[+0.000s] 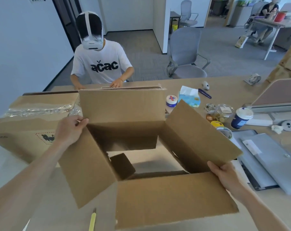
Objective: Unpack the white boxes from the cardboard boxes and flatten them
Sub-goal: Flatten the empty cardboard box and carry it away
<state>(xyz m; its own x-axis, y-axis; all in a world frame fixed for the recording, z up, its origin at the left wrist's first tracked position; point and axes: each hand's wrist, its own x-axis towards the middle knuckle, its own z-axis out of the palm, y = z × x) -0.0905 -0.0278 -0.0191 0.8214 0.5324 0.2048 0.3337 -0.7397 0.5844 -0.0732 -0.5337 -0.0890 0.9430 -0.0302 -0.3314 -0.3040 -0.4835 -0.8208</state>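
Observation:
An open cardboard box (166, 194) sits on the table in front of me, all top flaps spread out. Its bottom is partly open too, with the table surface showing through the gap. No white box is visible inside. My left hand (69, 129) pinches the far left corner of the box where two flaps meet. My right hand (224, 174) grips the near right corner by the right flap. A second cardboard box (29, 124), taped along its top, lies to the left behind my left arm.
A person in a white T-shirt with a headset (93, 42) sits across the table. To the right stand a blue cup (241, 118), jars, tape rolls, a tissue pack (189, 97) and a grey laptop (274, 160). A yellow pencil-like tool (92, 220) lies near the front edge.

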